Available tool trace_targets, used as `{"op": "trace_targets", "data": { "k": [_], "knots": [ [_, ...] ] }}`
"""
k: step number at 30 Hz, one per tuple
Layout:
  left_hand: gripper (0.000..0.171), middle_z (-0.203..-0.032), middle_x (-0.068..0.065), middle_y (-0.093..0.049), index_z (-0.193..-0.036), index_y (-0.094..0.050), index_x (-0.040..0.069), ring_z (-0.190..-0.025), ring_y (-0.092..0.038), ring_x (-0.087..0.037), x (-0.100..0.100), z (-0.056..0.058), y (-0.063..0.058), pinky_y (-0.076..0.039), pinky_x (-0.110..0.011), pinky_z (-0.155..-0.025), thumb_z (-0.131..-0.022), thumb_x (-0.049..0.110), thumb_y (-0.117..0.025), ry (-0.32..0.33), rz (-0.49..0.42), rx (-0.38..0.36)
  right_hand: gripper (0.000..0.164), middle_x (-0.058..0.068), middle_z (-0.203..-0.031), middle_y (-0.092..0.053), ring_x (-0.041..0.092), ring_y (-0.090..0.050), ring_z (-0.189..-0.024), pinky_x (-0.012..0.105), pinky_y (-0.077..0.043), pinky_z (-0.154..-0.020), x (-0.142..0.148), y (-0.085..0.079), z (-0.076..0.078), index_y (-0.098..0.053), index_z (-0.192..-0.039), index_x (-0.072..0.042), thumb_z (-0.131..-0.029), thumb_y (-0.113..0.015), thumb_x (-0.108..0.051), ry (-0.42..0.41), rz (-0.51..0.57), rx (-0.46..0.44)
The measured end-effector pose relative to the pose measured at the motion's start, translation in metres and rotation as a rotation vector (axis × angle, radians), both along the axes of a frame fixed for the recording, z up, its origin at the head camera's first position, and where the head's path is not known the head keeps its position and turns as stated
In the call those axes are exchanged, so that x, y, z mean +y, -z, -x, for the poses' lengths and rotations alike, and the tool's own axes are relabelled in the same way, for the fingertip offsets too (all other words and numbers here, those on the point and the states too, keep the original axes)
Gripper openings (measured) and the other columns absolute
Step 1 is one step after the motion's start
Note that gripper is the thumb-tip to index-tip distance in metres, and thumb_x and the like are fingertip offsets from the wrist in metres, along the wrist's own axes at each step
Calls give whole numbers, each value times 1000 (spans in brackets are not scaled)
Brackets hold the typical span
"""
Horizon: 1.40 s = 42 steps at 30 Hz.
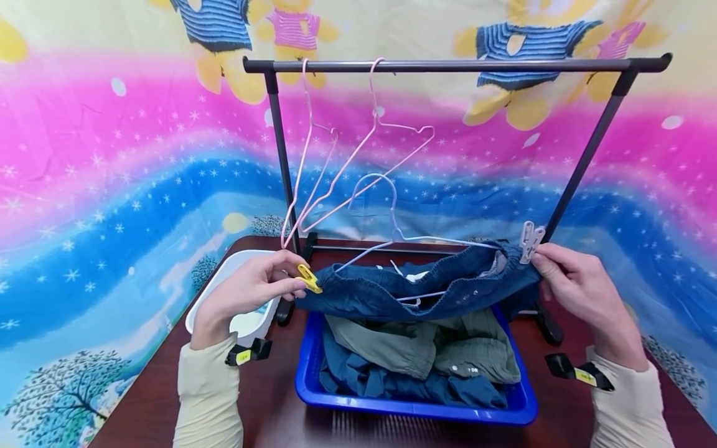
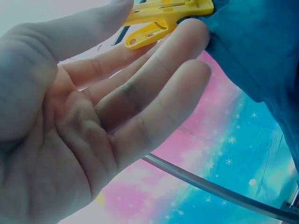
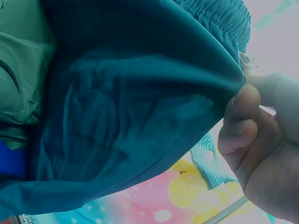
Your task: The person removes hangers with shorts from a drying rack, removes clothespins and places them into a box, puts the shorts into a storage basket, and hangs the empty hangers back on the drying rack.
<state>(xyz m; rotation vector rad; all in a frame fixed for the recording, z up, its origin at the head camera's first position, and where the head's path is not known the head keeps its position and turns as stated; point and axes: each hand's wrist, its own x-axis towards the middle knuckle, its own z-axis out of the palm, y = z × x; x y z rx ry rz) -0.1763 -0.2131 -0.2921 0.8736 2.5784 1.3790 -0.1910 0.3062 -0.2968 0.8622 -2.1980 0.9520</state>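
Dark blue shorts (image 1: 358, 295) with a gathered waistband are stretched between both hands, above the basket. A pale lilac wire hanger (image 1: 394, 227) passes into the open waistband, its hook standing up. My left hand (image 1: 254, 289) pinches a yellow clothespin (image 1: 309, 279) between thumb and fingers at the waistband's left end; in the left wrist view the clothespin (image 2: 170, 11) bites the cloth edge. At the other end, my right hand (image 1: 585, 289) pinches the shorts' cloth (image 3: 224, 86), just beside a pale clothespin (image 1: 529, 241) clipped on the waistband.
A black metal rack (image 1: 448, 66) stands behind, with two pink wire hangers (image 1: 374, 121) on its bar. Below the shorts, a blue basket (image 1: 414, 407) holds olive (image 1: 386, 345) and blue clothes. A white tub (image 1: 260, 326) sits at the left on the dark table (image 1: 162, 398).
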Motion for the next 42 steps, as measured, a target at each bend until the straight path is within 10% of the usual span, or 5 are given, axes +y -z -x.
{"op": "trace_targets", "data": {
  "k": [20,27,42],
  "knots": [
    [3,-93,-2,-75,-94,-70,12,-76,-72,-15,-21,4,7,-59,-28,-72,-93,13,-67,18,-18,163,22,-7,-56,-54,-3,-50,-51,14,-39,-52,-2,-4,-5,-66,-89,-9,-91,-57,12,63,-47,62],
    [18,-103,-15,-73,-115,-59,4,-87,-73,-13,-36,2,5,-59,-30,-78,-97,4,-58,43,-66,86,20,-5,-58,-58,-4,-54,-51,12,-43,-52,-1,-5,-7,-69,-95,-5,-89,-59,12,52,-56,92],
    [28,-103,-6,-74,-124,-56,6,-87,-72,-10,-68,-3,8,-58,-28,-73,-97,12,-61,-112,8,48,22,-7,-59,-59,-4,-54,-51,11,-43,-54,2,-6,-10,-69,-97,-6,-89,-60,13,74,-59,77]
  ]
}}
